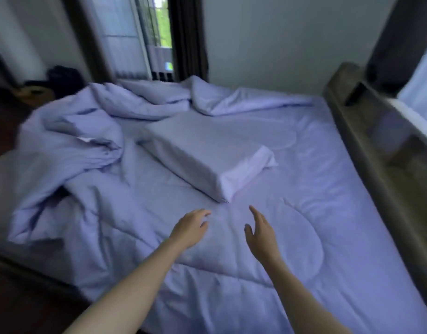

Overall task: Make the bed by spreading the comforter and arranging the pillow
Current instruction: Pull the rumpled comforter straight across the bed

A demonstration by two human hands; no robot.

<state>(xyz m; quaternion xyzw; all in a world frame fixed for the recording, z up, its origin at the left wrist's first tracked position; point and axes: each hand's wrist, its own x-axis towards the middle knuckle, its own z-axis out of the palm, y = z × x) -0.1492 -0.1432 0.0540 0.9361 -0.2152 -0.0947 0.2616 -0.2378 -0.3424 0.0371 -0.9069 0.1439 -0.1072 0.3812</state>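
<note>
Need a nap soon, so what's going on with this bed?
A person is partway through making the bed. The left hand and right hand reach out open, holding nothing, toward the near corner of the pillow, which lies askew in the middle. The comforter is bunched up along the left and far side, not yet spread.

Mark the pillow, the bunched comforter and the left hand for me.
pillow [202, 153], head view, on its flat top face
comforter [70, 143], head view, on the bunched heap at left
left hand [190, 229], head view, on the back of the hand
</note>
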